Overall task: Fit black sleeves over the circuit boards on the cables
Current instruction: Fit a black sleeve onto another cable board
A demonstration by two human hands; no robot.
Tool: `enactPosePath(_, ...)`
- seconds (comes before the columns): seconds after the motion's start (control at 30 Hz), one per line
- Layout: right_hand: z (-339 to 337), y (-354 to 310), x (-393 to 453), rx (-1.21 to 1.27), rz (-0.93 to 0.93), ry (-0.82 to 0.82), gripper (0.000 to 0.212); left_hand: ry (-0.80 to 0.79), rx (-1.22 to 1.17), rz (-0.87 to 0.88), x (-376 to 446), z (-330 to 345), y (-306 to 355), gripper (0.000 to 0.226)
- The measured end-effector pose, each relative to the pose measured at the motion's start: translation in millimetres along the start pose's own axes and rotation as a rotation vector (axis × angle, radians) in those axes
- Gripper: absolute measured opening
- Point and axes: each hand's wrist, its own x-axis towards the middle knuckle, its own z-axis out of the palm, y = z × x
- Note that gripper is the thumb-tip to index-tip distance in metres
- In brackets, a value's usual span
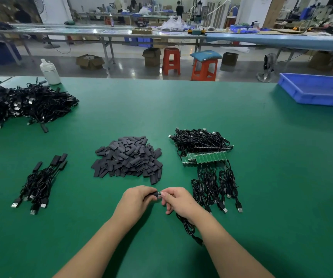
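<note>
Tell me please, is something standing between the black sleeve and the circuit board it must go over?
Nothing visible does. The left hand holds the black sleeve directly against the circuit board pinched by the right hand.

The hands (pixel 158 194) hide most of the sleeve (pixel 155 194) and circuit board (pixel 160 194) pinched between them.

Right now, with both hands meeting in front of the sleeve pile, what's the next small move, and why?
Probably slide the black sleeve held by the left hand further onto the board end pinched by the right hand. A bit of the board still shows between the fingertips, so it looks only partly covered.
</note>
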Motion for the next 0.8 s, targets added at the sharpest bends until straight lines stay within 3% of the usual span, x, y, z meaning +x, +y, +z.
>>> enactPosePath(0.4,-1,-2,-1,-0.049,-0.019,-0.019,0.028,0.027,0.018,0.093,-3,4,2,0.016)
enactPosePath(0.8,1,4,4,-0.02,0.003,-0.043,0.026,-0.09,0.167,0.065,5,15,5,0.021)
